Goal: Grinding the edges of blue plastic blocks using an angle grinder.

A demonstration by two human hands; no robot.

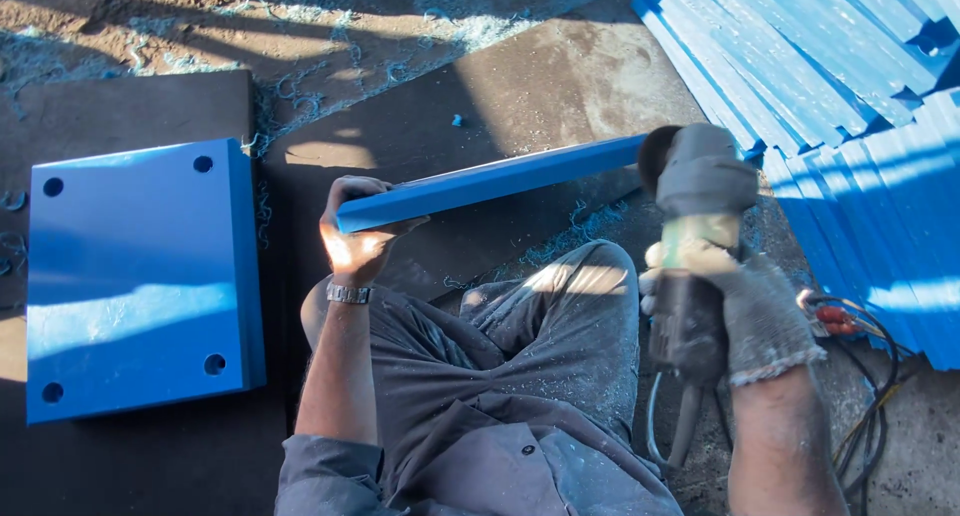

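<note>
The left hand (352, 238) holds the near end of the long blue bar (490, 181), which runs right toward the grinder (695, 236) held tight in the gloved right hand (745, 311).

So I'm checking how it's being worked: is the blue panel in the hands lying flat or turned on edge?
On edge. The blue panel shows only its narrow side; the left hand grips one end, and the grinder in the gloved right hand meets the other.

Smooth matt blue plastic strip (490, 181), grey plastic-bodied grinder (695, 246), rough knitted cloth glove on right hand (755, 306), dusty rough concrete floor (560, 76)
</note>
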